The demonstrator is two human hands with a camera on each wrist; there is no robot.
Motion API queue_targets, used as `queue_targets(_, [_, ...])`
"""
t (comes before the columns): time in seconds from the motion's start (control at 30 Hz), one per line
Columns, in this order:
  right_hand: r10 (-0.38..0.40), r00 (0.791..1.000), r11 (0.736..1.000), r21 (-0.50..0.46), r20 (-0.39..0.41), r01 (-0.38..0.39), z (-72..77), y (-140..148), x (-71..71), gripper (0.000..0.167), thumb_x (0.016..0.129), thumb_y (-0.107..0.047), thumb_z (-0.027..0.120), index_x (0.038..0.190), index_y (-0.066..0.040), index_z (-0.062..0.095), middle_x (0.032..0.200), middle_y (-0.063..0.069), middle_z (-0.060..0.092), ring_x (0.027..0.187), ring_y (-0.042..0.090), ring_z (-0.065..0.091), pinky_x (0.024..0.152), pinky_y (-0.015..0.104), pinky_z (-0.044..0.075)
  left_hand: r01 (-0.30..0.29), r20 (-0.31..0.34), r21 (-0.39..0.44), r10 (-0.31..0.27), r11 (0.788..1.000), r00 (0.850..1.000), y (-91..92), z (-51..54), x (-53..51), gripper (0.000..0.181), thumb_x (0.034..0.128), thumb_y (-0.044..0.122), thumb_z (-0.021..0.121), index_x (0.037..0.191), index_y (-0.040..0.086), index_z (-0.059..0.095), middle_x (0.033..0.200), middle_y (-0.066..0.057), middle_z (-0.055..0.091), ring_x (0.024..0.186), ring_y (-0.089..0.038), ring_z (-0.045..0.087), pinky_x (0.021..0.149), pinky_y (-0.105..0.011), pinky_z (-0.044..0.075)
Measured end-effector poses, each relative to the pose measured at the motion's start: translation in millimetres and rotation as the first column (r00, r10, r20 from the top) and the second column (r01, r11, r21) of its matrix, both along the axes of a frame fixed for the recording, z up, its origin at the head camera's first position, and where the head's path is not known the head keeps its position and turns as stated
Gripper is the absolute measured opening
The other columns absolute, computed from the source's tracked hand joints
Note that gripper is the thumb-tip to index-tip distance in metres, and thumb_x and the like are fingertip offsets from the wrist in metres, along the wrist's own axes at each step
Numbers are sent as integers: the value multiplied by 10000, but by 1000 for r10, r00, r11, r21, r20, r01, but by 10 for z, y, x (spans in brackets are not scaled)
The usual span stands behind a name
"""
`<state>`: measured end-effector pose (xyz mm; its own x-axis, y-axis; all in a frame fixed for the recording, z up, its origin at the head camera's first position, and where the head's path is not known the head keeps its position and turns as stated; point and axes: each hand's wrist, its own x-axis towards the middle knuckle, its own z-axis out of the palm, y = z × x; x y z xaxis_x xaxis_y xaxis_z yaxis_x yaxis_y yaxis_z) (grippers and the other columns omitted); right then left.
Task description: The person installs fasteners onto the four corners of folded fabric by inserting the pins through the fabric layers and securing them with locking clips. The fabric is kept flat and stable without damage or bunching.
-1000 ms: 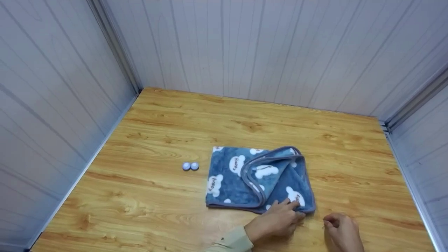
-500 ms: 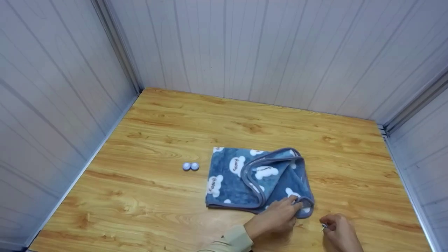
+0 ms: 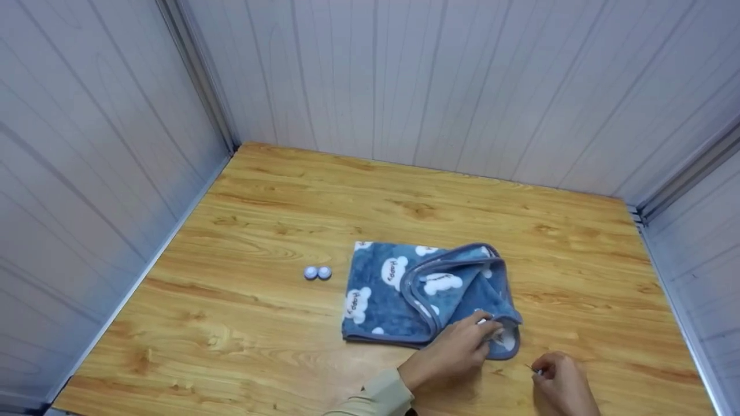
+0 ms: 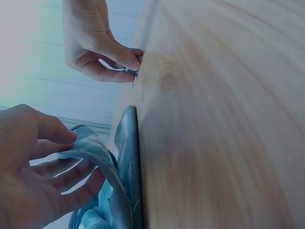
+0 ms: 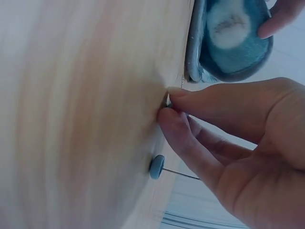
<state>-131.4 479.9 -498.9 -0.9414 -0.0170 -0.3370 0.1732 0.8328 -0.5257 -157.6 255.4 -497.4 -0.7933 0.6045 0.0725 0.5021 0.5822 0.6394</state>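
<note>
A folded blue fleece blanket (image 3: 381, 312) with white bear shapes and grey edging lies on the wooden floor. My left hand (image 3: 457, 349) pinches its near right corner and holds the edge raised, the fleece (image 4: 107, 164) between thumb and fingers in the left wrist view. To the right, just off the blanket, my right hand (image 3: 563, 381) pinches a small pin (image 3: 539, 371) with a thin shaft, mostly hidden by the fingertips. Beside that hand, in the right wrist view, a round-headed pin (image 5: 157, 167) stands head down, its thin metal shaft pointing away from the floor.
Two small round lilac caps (image 3: 317, 273) sit side by side left of the blanket. Pale panelled walls (image 3: 370, 75) enclose the wood-grain surface (image 3: 254, 231) at the back and both sides.
My left hand has taken up the blanket's near right corner and lifted its edge back. The pin has come into sight at my right fingertips, and its shaft has turned from pointing down to up.
</note>
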Motion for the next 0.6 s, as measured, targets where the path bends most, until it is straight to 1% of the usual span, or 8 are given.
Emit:
queue_targets(0.1, [-25,1000,1000,-9,3,25,2,-15,2,84,739,62,684,796,3,665,743,32,607,682,171,585,610,341,491,-37,27,37,36,999,999,-15,20,-17,361,936,119,559,1289,188,579,1216,87,491,1023,24,491,809,-129,430])
queue_targets(0.17, [-36,999,999,-19,-31,36,9,-27,12,96,735,58,690,793,-4,644,740,32,609,680,177,599,606,343,499,-57,29,71,55,996,998,-26,28,-26,354,932,112,566,1280,172,587,1205,75,495,1010,20,492,795,-117,426])
queue_targets(0.23, [-47,995,999,-27,-86,45,16,-37,26,114,727,54,696,783,-13,622,735,34,615,676,184,614,601,341,508,-71,23,110,68,991,997,-35,35,-34,348,924,100,575,1266,155,596,1195,64,502,1003,16,494,788,-108,419])
queue_targets(0.3, [-52,989,998,-28,-138,48,25,-45,38,128,724,48,701,781,-15,606,731,34,619,669,187,623,594,333,515,-77,5,144,77,987,997,-45,34,-40,342,913,87,587,1250,139,606,1186,52,511,1006,10,498,793,-103,415])
queue_targets(0.4, [-57,978,998,-36,-199,51,38,-50,63,137,724,36,709,779,-15,594,728,43,629,664,192,637,592,317,525,-73,-45,179,82,981,996,-51,28,-46,326,898,65,599,1220,114,624,1163,30,532,995,-2,510,797,-94,407])
queue_targets(0.5, [-79,973,996,-49,-218,70,49,-55,82,130,737,13,716,774,-19,595,727,49,641,670,199,654,592,294,530,-67,-92,195,87,978,992,-55,26,-51,317,886,30,599,1191,102,639,1143,21,547,999,-9,521,810,-86,400])
queue_targets(0.6, [-110,971,993,-65,-212,98,66,-66,86,116,754,-12,722,769,-17,607,721,49,645,673,206,664,585,286,531,-70,-113,199,94,977,989,-64,33,-51,327,880,-4,589,1179,116,645,1135,35,550,1020,-8,523,828,-87,399])
